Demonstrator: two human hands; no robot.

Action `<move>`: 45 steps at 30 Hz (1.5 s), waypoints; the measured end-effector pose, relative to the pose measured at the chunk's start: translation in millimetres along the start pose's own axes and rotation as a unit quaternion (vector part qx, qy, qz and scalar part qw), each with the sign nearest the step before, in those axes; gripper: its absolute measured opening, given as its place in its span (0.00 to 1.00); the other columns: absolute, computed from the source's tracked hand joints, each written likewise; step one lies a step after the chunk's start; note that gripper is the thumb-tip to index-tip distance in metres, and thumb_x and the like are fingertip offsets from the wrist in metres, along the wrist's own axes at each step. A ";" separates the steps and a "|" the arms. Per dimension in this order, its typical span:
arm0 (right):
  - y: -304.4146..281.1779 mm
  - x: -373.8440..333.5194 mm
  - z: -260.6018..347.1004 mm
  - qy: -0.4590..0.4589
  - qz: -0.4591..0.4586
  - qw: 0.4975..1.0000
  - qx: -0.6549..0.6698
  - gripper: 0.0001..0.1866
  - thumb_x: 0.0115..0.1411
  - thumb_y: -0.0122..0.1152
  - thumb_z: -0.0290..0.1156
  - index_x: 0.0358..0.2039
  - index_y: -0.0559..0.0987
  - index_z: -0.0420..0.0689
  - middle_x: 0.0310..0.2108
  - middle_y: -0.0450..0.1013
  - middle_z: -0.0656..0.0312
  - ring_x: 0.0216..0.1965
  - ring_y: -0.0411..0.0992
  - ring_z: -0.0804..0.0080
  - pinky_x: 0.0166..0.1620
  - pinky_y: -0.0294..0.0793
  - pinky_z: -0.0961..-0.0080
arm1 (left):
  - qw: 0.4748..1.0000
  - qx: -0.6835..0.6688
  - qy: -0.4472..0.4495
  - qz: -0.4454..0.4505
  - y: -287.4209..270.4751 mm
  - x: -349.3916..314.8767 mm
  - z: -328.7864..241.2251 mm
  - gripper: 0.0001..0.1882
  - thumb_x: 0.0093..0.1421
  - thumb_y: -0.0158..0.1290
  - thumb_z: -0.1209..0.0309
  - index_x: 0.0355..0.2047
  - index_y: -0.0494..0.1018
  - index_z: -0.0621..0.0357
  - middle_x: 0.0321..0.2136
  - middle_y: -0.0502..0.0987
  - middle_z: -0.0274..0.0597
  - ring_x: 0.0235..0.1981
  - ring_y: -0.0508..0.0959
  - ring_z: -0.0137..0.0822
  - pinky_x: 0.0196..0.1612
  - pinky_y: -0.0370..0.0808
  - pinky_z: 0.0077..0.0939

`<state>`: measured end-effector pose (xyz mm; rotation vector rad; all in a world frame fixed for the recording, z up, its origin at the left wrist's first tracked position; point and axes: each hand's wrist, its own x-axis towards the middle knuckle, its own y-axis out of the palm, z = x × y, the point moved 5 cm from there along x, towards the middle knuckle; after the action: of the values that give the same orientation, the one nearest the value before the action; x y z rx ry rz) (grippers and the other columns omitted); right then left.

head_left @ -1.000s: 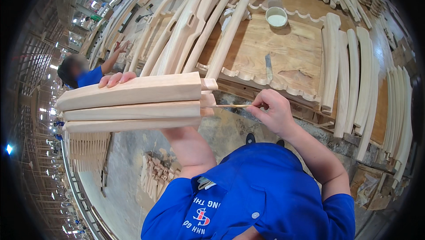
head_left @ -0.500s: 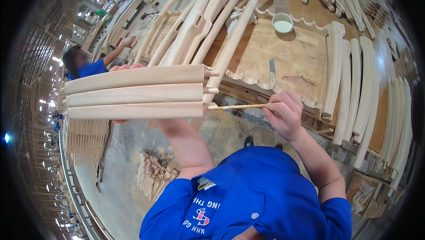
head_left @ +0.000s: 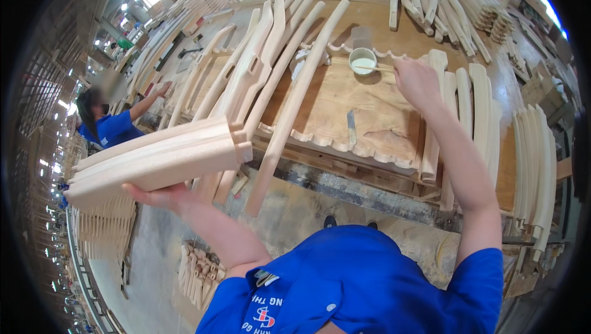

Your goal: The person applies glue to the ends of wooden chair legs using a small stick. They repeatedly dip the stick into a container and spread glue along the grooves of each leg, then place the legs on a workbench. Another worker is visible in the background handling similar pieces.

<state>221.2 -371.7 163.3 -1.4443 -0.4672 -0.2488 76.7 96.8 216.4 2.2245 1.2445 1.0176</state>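
My left hand (head_left: 161,196) grips a bundle of pale wooden slats (head_left: 154,155) from below, held up at the left with its tenoned ends tilted toward the workbench. Pinched in my right hand (head_left: 420,84) is a thin wooden stick (head_left: 385,70), reaching left into a small round bowl (head_left: 353,68). White liquid (head_left: 364,63) fills part of that bowl. The far end of the stick lies at the liquid; whether it has bristles cannot be made out. A flat-bladed scraper (head_left: 351,128) lies on the scallop-edged wooden board (head_left: 320,112) in front of the bowl.
Long curved wooden parts (head_left: 295,97) lean across the bench's left side. More shaped pieces (head_left: 465,106) stand along the right. A white cloth (head_left: 303,62) lies left of the bowl. Short wooden pieces (head_left: 200,272) are stacked on the floor. A person in blue (head_left: 120,129) works at far left.
My right hand has carried the stick from the slat ends up and away to the bowl. The slat bundle has dropped lower and turned, its tenoned end tipping upward.
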 end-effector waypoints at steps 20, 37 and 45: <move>76.6 9.1 -44.6 0.143 -0.048 0.973 0.175 0.05 0.54 0.52 0.28 0.31 0.74 0.43 0.34 0.73 0.56 0.38 0.72 0.55 0.40 0.71 0.62 | 0.448 0.543 0.653 0.281 47.9 14.1 -82.4 0.40 0.45 0.60 0.60 0.59 0.57 0.42 0.54 0.59 0.50 0.52 0.63 0.52 0.52 0.59 0.51; 97.1 4.9 -61.2 0.128 -0.027 0.972 0.196 0.07 0.56 0.54 0.32 0.30 0.74 0.42 0.27 0.73 0.57 0.32 0.73 0.60 0.36 0.72 0.65 | 0.428 0.531 0.614 0.397 44.2 -0.5 -41.6 0.28 0.42 0.62 0.61 0.45 0.70 0.25 0.54 0.59 0.40 0.58 0.58 0.47 0.60 0.51 0.50; 62.9 2.6 -49.6 0.147 -0.028 0.983 0.110 0.07 0.58 0.54 0.33 0.33 0.74 0.44 0.36 0.74 0.58 0.38 0.73 0.57 0.40 0.72 0.63 | 0.396 0.544 0.606 0.424 43.3 -7.5 -25.0 0.28 0.43 0.61 0.61 0.47 0.70 0.17 0.54 0.59 0.38 0.58 0.57 0.45 0.61 0.50 0.47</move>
<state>258.8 -412.6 105.6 -1.1564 -0.2835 -0.4346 79.7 67.4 257.5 3.0583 1.2231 3.6608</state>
